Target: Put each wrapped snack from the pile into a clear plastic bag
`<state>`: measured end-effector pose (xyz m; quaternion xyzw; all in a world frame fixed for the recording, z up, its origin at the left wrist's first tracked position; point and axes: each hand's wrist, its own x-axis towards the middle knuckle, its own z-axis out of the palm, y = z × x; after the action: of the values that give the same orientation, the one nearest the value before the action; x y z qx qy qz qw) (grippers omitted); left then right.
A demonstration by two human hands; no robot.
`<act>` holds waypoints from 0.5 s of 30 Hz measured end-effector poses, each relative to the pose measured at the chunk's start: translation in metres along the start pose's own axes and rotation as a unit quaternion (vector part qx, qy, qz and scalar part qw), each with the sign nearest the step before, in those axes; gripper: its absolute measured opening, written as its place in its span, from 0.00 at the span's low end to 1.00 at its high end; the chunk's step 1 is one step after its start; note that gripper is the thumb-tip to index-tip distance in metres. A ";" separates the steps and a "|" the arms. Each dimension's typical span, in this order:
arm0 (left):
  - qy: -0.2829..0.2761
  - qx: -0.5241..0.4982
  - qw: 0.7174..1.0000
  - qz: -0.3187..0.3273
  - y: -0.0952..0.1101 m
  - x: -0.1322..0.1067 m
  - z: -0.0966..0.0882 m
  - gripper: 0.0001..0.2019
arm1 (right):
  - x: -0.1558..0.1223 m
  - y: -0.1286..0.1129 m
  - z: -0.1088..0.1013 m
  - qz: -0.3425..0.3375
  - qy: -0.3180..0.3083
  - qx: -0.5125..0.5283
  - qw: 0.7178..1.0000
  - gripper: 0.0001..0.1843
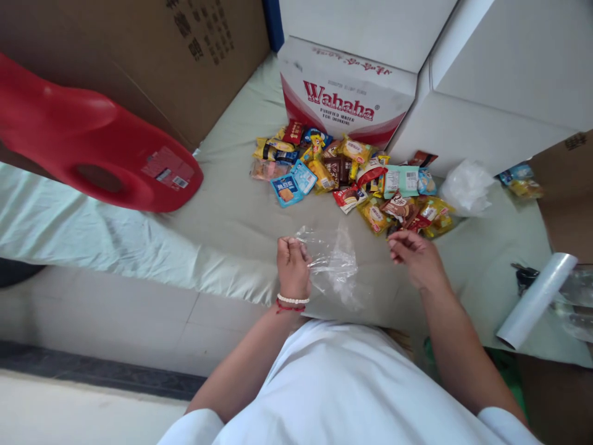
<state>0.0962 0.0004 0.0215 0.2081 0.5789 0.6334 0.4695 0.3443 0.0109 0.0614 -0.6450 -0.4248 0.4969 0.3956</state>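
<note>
My left hand (293,267), with a white beaded bracelet and a red string at the wrist, is closed on the edge of a clear plastic bag (340,262). The bag hangs limp and crinkled to the right of that hand, over the cloth. My right hand (416,254) is closed in a pinch at the near edge of a pile of wrapped snacks (340,173). A small dark bit shows by its fingertips; what they hold, if anything, is too small to name. Closest to this hand are a brown snack packet (401,209) and a yellow snack packet (374,216).
A Wahaha water carton (347,93) stands behind the pile. At left are a large red plastic jug (134,154) and a brown cardboard box (152,62). White crumpled plastic (467,188), more snack packets (521,179) and a roll of plastic film (537,301) lie at right on the pale green cloth (222,216).
</note>
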 end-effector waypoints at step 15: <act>0.058 -0.004 0.998 -0.018 0.012 -0.003 -0.025 0.19 | 0.012 0.012 0.029 0.035 -0.136 0.004 0.990 0.21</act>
<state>0.0734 -0.0144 0.0271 0.1584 0.6065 0.6379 0.4474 0.3197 0.0212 0.0409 -0.5844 -0.4500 0.5952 0.3190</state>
